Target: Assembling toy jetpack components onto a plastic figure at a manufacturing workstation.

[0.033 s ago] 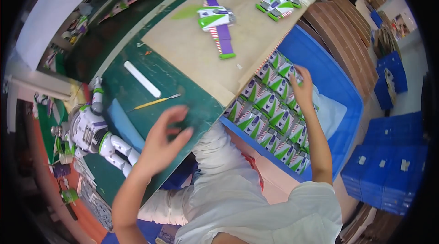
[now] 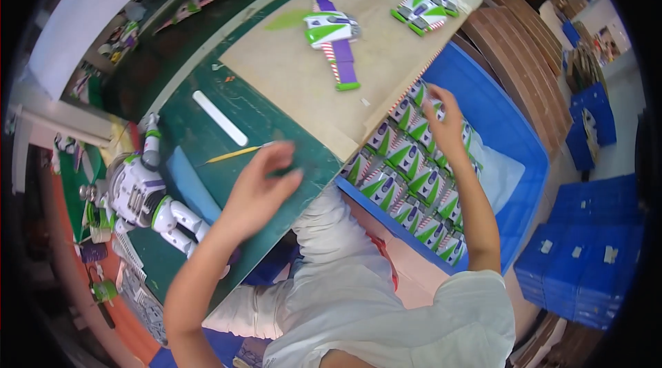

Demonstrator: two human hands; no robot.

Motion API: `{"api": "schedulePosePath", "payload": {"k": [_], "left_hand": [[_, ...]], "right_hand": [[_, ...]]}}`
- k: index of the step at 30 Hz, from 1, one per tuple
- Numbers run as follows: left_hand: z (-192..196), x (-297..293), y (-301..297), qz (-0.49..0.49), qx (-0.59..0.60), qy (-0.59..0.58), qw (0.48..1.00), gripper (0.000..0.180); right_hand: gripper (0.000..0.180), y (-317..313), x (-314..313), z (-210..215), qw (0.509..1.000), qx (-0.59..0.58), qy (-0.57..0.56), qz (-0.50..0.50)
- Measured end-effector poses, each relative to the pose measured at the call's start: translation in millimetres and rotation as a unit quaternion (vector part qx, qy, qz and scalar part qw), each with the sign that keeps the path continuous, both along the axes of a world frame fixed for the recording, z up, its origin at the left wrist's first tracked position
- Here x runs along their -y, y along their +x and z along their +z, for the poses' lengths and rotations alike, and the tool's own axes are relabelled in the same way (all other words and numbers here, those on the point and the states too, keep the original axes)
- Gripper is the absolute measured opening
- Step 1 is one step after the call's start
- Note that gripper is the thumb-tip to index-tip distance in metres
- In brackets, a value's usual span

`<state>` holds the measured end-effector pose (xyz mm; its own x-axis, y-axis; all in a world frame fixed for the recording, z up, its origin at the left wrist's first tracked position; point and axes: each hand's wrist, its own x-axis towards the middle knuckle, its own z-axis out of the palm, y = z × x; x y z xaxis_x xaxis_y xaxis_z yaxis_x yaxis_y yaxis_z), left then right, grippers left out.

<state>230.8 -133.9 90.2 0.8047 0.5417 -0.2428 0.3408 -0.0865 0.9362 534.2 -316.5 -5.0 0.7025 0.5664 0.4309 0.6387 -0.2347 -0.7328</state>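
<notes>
My left hand point(image 2: 265, 185) hovers over the near edge of the green tabletop point(image 2: 269, 116), thumb and fingers apart and slightly blurred, with nothing visible in it. A yellow-handled tool point(image 2: 233, 155) lies just beyond its fingers. My right hand point(image 2: 447, 123) reaches over the blue bin point(image 2: 500, 95), thumb and fingers spread at the far rows of toy wing packs point(image 2: 422, 182). These packs are white, green and purple and lie in close rows. Whether the fingertips touch one is hard to see.
A winged toy pack point(image 2: 332, 37) lies spread on the beige board point(image 2: 276, 64); several folded ones point(image 2: 422, 9) sit at its far corner. A white strip point(image 2: 219, 118), a blue cloth point(image 2: 189, 182) and a toy figure point(image 2: 141, 192) lie at left. Blue crates point(image 2: 572, 251) stand at right.
My right hand has shifted left and farther away across the wing packs. My left hand has moved slightly right and its fingers have curled a little. The whole view has shifted slightly.
</notes>
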Motion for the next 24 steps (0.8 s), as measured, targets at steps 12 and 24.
{"api": "schedulePosePath", "payload": {"k": [12, 24], "left_hand": [[-59.2, -92.0, 100.6, 0.046, 0.029, -0.299, 0.953, 0.024], [3.6, -63.8, -93.8, 0.003, 0.244, -0.382, 0.891, 0.038]], "right_hand": [[0.024, -80.0, -120.9, 22.1, 0.955, -0.149, 0.017, 0.256], [0.037, -194.7, -288.3, 3.8, 0.924, 0.197, 0.020, 0.329]]}}
